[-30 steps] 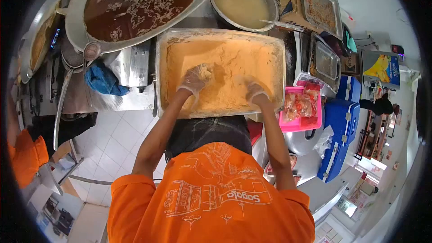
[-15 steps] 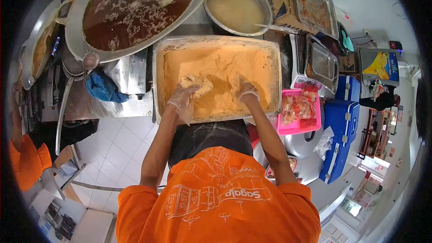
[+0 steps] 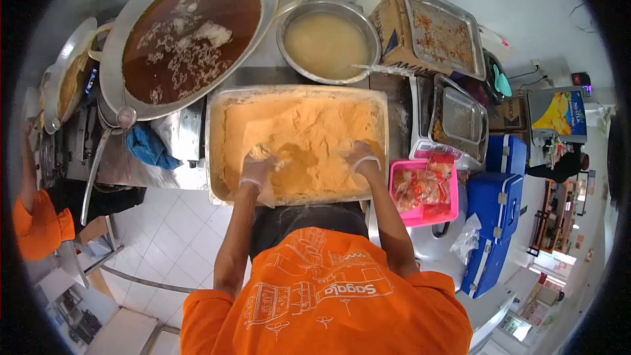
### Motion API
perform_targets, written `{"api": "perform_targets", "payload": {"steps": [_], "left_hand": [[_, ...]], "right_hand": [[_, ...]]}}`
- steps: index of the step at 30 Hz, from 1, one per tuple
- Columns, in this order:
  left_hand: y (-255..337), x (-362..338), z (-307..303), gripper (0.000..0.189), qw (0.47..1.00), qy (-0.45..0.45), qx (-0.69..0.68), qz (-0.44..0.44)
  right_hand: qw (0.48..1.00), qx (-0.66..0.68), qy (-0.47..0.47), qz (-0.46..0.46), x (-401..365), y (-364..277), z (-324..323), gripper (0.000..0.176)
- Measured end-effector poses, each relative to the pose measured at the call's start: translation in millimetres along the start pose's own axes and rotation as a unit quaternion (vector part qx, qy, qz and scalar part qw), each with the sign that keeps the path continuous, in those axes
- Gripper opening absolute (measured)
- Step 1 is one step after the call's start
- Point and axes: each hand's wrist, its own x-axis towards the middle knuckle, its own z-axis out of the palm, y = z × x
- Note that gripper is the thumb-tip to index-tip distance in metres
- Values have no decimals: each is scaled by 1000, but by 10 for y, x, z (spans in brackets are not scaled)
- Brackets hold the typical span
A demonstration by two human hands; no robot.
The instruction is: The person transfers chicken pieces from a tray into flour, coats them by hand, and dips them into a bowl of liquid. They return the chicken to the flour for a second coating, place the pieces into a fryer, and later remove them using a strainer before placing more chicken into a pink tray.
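A rectangular tray (image 3: pixel 384 158) is filled with orange-tan flour (image 3: pixel 299 115). My left hand (image 3: pixel 257 169), in a clear plastic glove, is at the left part of the tray, closed on a flour-coated piece (image 3: pixel 260 152) that shows at its fingertips. On the right side of the tray, my right hand (image 3: pixel 362 158), also gloved, has its fingers down in the flour. What it holds, if anything, is hidden.
Behind the tray are a large pan of dark oil (image 3: pixel 190 39) and a bowl of cloudy liquid (image 3: pixel 328 43). To the right are a pink basket of bagged pieces (image 3: pixel 424 190), metal trays (image 3: pixel 460 115) and blue coolers (image 3: pixel 493 210). A co-worker in orange (image 3: pixel 39 223) is far left.
The view has shifted, so the tray appears lower. My left hand's large coated piece is now mostly hidden, with only a small part showing. My right hand remains at the tray's right side.
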Motion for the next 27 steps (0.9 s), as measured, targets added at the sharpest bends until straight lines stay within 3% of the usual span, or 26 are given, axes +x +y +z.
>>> {"api": "perform_targets", "payload": {"steps": [1,2,3,4,5,7,9,11,13,14,16,17,19,20,21,22,23,24,25,27], "left_hand": [[89,-14,45,41,999,22,33,-8],[335,-79,75,40,993,20,-95,-71],[463,-152,113,40,966,17,-222,-135],[200,-122,152,39,953,-14,-278,-122],[332,-149,184,39,953,-8,-276,-123],[621,-255,242,40,963,66,-180,-191],[622,-282,326,40,948,104,-187,-236],[424,-254,412,41,933,119,-220,-259],[295,-313,446,41,965,56,-186,-176],[356,-366,464,41,973,37,-172,-150],[1099,-203,597,37,919,150,-269,-245],[1194,-80,600,37,923,149,-262,-240],[1349,158,625,34,935,125,-274,-187],[1487,336,654,33,942,94,-292,-137],[1668,561,682,31,944,62,-311,-87],[1890,807,717,35,961,63,-265,-58],[2076,1078,772,39,974,63,-218,-30],[2181,1361,862,44,991,116,-69,-13],[2265,1678,932,50,983,166,80,6],[1783,2663,1130,55,956,61,273,93]], "right_hand": [[997,-29,1,-71,234,202,110,35],[988,-57,0,-140,288,186,24,35],[988,-55,-3,-144,326,193,-47,35],[991,22,-7,-129,392,211,-139,33],[989,98,-12,-112,375,94,-379,32],[945,148,102,-273,388,-132,-866,30],[913,71,185,-357,1095,-338,-1062,27],[986,111,28,-126,860,-1063,-1866,27],[943,4,151,-297,1518,-995,-1614,30],[943,12,145,-298,1883,-993,-1465,30],[906,-121,56,-402,2308,-1021,-1377,33],[886,-160,29,-434,2359,-1021,-1400,34],[913,28,204,-351,2017,-804,-1467,31],[899,42,278,-335,1826,-652,-1450,31],[909,79,272,-307,1484,-552,-1488,32],[915,117,268,-278,1136,-454,-1529,32],[938,177,182,-234,669,-399,-1629,34],[927,230,166,-245,569,-176,-1329,32],[894,-82,313,-311,909,558,-332,29],[952,51,109,-283,127,437,-439,32]]}}
